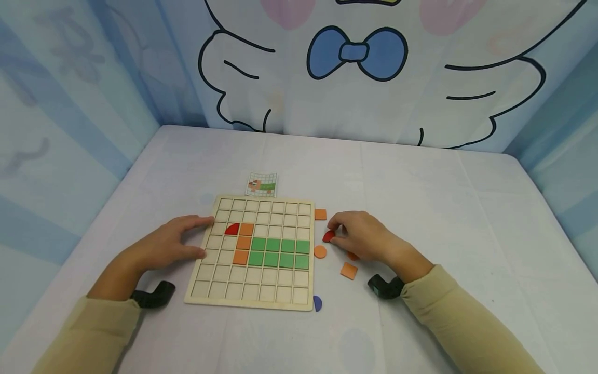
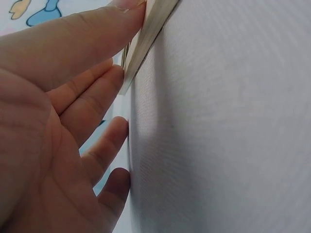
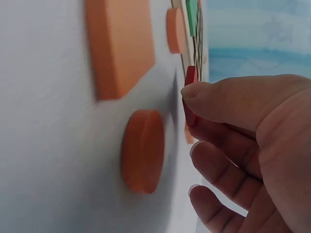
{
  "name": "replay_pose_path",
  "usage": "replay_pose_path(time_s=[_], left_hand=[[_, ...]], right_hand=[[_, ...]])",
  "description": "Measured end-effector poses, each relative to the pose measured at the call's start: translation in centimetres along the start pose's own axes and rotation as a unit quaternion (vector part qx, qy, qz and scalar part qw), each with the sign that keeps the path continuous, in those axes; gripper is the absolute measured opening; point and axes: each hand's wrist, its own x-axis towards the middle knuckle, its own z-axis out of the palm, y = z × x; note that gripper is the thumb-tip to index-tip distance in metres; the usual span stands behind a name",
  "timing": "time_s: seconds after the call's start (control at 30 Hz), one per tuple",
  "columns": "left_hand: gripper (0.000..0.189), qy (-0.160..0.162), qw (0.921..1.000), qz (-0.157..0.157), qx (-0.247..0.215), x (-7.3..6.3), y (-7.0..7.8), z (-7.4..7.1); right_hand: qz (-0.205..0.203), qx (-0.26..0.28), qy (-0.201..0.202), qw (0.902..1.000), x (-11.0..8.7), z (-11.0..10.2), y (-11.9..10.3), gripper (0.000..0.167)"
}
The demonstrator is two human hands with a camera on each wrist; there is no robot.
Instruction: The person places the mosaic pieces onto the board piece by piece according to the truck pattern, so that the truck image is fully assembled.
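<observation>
- On the head view I'm seeing the right hand (image 1: 366, 237) holding a red piece (image 1: 329, 236); its grip is pinching it between thumb and index finger.
- That piece is hovering just right of the grid board (image 1: 267, 293); from the right wrist I'm seeing it raised off the table (image 1: 420, 176).
- The left hand (image 1: 163, 243) is resting at the board's left edge, its thumb and fingers spreading apart; that grip is touching the wood without clasping it.
- Within the grid, a red quarter-circle (image 1: 232, 229) is sitting just left of the top one of three orange squares (image 1: 243, 243), which are forming a column.
- Eight green squares (image 1: 286, 245) are filling two rows of four beside the lower two orange ones.
- Along the board's right side I'm finding an orange square (image 1: 320, 214), an orange disc (image 1: 320, 252) and a purple half-circle (image 1: 318, 303).
- Nearer the right wrist, a turned orange square (image 1: 349, 270) and a rounded orange piece (image 3: 143, 153) are lying loose.
- A small picture card (image 1: 261, 184) is lying at the board's far edge.
</observation>
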Motion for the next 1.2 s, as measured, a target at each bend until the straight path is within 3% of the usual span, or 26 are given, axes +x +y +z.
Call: replay_pose_path(time_s=[0.2,0.8,1.2], left_hand=[[0.077,0.001,1.0000,0.002,0.006,0.0,0.0,0.0],[0.076,0.003,0.9999,0.004,0.010,0.0,-0.1,0.0],[0.075,-0.003,0.9997,0.022,0.005,-0.1,-0.1,-0.4]], right_hand=[[-0.043,-0.001,0.016,0.9990,1.1,-0.2,-1.4,0.023],[-0.107,-0.030,-0.027,0.9934,7.2,1.8,-9.2,0.029],[-0.120,-0.046,-0.051,0.9904,9.8,4.0,-12.8,0.027]])
